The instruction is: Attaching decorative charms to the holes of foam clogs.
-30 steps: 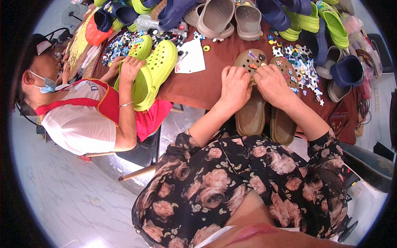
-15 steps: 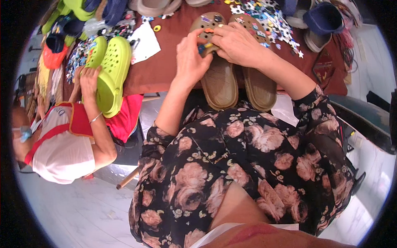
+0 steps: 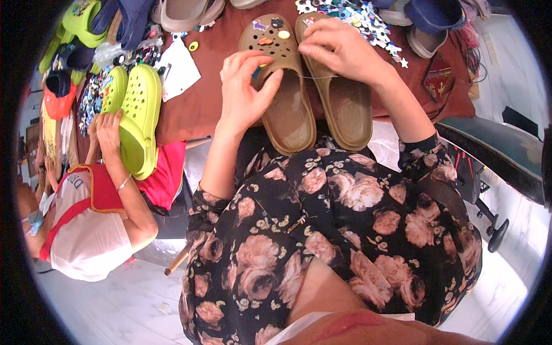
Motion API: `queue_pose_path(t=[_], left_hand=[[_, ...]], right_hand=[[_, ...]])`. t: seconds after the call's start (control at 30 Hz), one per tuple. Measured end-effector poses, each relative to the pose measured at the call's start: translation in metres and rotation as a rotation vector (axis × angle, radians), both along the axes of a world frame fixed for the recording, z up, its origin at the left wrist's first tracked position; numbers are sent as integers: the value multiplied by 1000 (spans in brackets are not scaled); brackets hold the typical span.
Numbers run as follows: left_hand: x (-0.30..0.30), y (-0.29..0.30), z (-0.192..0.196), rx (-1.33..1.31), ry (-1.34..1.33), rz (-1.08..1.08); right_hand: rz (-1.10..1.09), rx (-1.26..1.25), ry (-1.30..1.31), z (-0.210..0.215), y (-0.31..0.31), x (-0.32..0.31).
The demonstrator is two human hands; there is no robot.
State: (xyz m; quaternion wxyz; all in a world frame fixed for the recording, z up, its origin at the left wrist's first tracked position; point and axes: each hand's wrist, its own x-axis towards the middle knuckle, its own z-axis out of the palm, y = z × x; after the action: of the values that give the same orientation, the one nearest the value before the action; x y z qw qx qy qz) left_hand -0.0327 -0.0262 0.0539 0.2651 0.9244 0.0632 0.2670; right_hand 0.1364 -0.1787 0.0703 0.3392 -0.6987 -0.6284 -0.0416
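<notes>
Fingers: left hand [image 3: 244, 92] curled over the left brown clog [image 3: 282, 86]; right hand [image 3: 342, 49] pinching the right brown clog [image 3: 344, 103] (strap side).
Nearby: charms [image 3: 356, 14] on the table [image 3: 198, 100].

- Pair of brown moulded foam-plastic clogs [image 3: 315, 103], matt and smooth, on the cloth.
- Reddish-brown woven table cloth [image 3: 198, 109], dull and soft.
- Lime-green perforated plastic clogs [image 3: 135, 115], slight sheen, left of the cloth.
- White paper sheet [image 3: 178, 69], flat and matt, on the cloth.
- Small glossy plastic charms [image 3: 351, 14], at the cloth's far edge.
</notes>
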Motion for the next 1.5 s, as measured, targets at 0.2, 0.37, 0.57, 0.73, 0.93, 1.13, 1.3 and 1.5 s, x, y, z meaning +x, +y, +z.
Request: queue_pose_path(t=[0.2,0.37,0.57,0.73,0.93,1.13,1.3,1.5], left_hand=[[-1,0,-1,-58,31,-4],[6,-7,4,72,76,-46],[2,-6,-1,96,89,-31],[-3,-6,-4,116,100,-36],[-11,-8,-13,39,55,-33],[-15,-5,-20,-26,-45,39],[-6,-8,-18,-10,-32,99],[2,-8,-21,51,57,184]], right_hand=[[-473,-108,152,-4,-17,62],[-499,-95,121,-41,5,112],[-463,-236,-188,-56,50,118],[-566,-497,-99,-61,64,122],[-583,-335,-219,-63,54,117],[-511,41,458,-16,35,66],[85,-163,617,-7,34,16],[71,-368,330,-12,58,-2]])
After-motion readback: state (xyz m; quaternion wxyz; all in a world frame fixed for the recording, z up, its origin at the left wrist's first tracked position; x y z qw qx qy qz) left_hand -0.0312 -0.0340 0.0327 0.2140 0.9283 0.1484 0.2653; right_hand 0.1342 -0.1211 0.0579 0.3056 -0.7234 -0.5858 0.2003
